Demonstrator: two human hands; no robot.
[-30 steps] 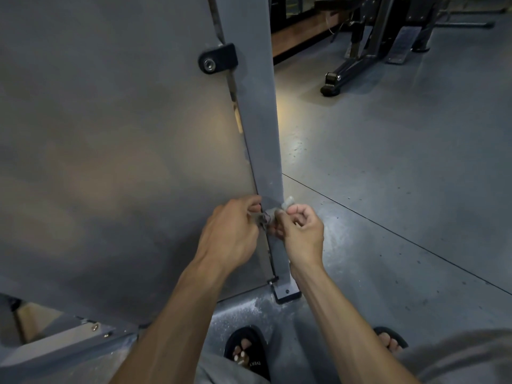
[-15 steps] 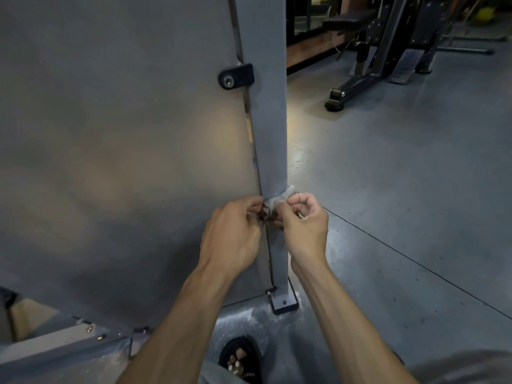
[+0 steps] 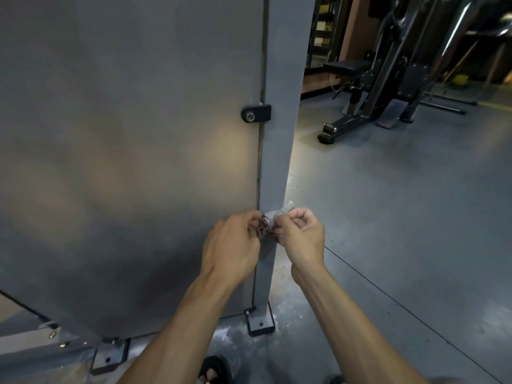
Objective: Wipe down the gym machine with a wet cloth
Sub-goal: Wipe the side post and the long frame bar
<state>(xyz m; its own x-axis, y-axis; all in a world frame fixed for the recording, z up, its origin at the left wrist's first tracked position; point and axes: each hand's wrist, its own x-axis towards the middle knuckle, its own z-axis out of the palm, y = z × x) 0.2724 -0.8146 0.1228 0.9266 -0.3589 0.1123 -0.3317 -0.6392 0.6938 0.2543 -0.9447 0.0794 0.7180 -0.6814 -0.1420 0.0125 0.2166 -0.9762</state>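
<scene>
Fingers: both sets pinched tight on a small scrunched-up cloth [image 3: 273,218], left hand [image 3: 232,246] on its darker, reddish end, right hand [image 3: 300,235] on the paler end that pokes up and to the right.
Grip: nothing else in either hand, and the knuckles are curled in, so it looks like folding or bunching the rag rather than wiping, I'd say.
Where the cloth sits: right between the two thumbs, in front of the lower part of the grey upright post [image 3: 278,151]; can't tell if it actually touches the metal.
Key relation: post runs vertically, top to floor, so the wipe probably goes along that axis; right hand is slightly nearer the post face, left is more over the big panel [image 3: 124,139].
Materials: cloth looks thin, limp, damp-ish; post and panel are matte painted metal, smooth and flat.
Further out: black bracket with a bolt [image 3: 255,113] joins panel to post higher up; bolted foot plate [image 3: 260,324] at the bottom on a dusty grey floor [image 3: 388,217].
</scene>
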